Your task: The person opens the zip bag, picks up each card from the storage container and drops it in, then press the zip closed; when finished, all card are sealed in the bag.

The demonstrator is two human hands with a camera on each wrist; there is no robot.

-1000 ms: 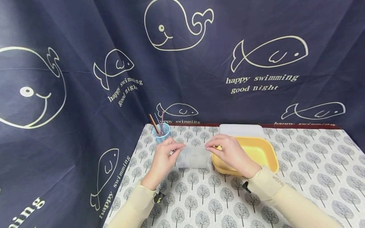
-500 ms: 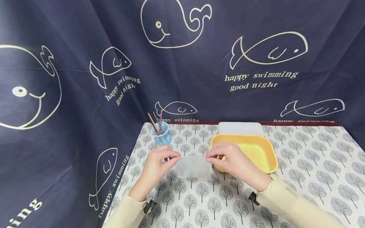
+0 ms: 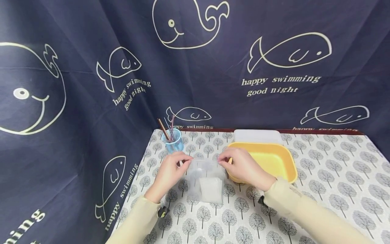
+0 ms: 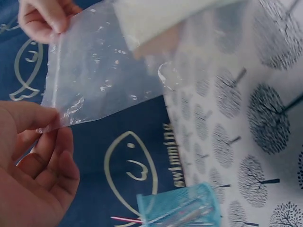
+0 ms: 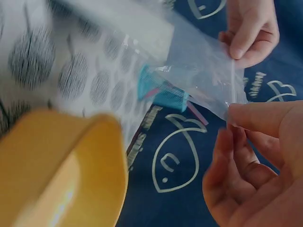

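A clear zip bag (image 3: 194, 178) hangs between my two hands over the table, its top edge stretched sideways. Low in the bag lies a flat white rectangular thing (image 3: 211, 190), like folded cloth or paper; its exact kind is unclear. My left hand (image 3: 169, 173) pinches the bag's top left corner between thumb and forefinger. At the top right corner, my right hand (image 3: 245, 167) pinches in the same way. The wrist views show the bag (image 4: 94, 71) with its zip edge along the fingertips; the other fingers are loosely curled.
Right of the bag stands a yellow basin (image 3: 275, 166), partly behind my right hand. A flat white object (image 3: 258, 136) lies behind it. A blue cup (image 3: 174, 145) holding several thin sticks stands at the back left. The tree-patterned cloth (image 3: 204, 217) covers the table, with a dark curtain behind.
First the bag dipped toward me, then rose slightly again. It now hangs longer below my hands, and the white thing in its lower part shows plainly. Both hands keep their pinch.
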